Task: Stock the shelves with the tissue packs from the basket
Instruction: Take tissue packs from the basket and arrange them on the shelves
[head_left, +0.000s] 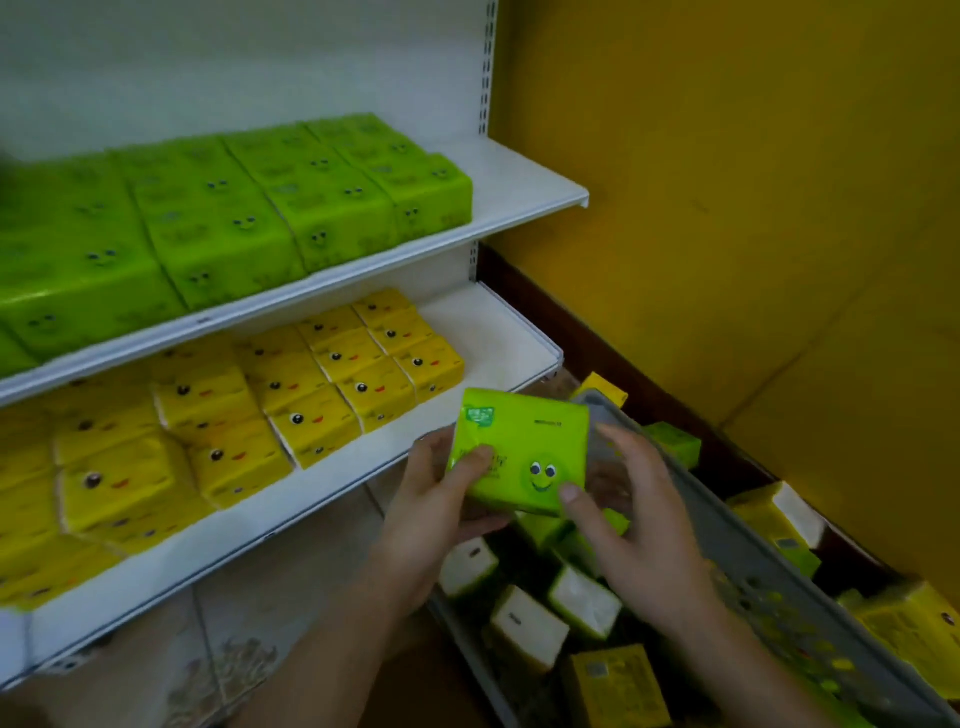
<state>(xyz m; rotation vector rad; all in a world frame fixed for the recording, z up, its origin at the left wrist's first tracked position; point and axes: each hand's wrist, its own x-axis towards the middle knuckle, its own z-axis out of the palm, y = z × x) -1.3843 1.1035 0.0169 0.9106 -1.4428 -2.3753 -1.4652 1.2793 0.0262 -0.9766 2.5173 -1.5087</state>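
A green tissue pack (524, 447) with a smiley face is held above the grey basket (763, 566). My left hand (441, 499) grips its left edge, thumb on top. My right hand (639, 514) holds its right side, thumb pressed on the lower right corner. The basket at lower right holds several green and yellow packs (524, 629). Green packs (218, 218) fill most of the upper shelf (524, 187). Yellow packs (291, 400) fill most of the lower shelf (498, 332).
Both shelves have bare white space at their right ends. More yellow and green packs (779, 519) lie on the floor behind the basket, against the yellow wall (753, 208). Tiled floor (249, 639) shows below the lower shelf.
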